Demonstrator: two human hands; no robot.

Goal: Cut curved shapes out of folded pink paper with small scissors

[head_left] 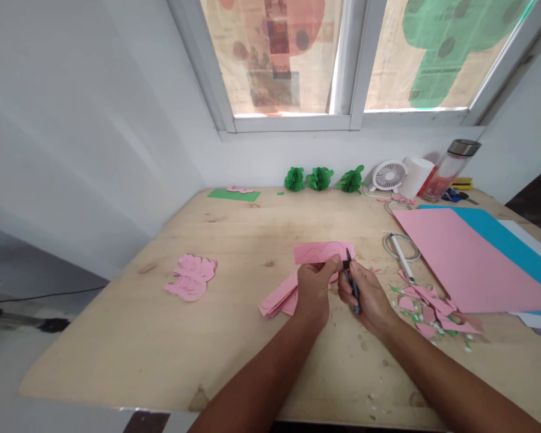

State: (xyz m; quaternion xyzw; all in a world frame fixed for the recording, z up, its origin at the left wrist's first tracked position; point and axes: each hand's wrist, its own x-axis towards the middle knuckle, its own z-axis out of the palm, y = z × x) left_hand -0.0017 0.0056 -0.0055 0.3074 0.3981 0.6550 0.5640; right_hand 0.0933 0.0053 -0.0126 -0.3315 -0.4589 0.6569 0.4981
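My left hand [314, 287] pinches a folded strip of pink paper [313, 253] with curved outlines drawn on it. Its fingers are closed on the lower edge. A pair of dark scissors [356, 296] is in my right hand [367, 294], fingers wrapped round the handles. The blades reach up to the right end of the strip. Under and beside my left hand lie more folded pink strips [277, 296], partly hidden by it. Farther left, a pile of cut pink paper shapes [193, 276] with scalloped edges rests on the wooden table [234, 355].
Pink and green scraps [437, 310] lie right of my hands, near a white pen [402, 258]. Beyond are stacked coloured sheets [482, 258], a bottle [451, 171], a small white fan [389, 176] and green paper figures [319, 178]. A green strip [229, 195] lies back left.
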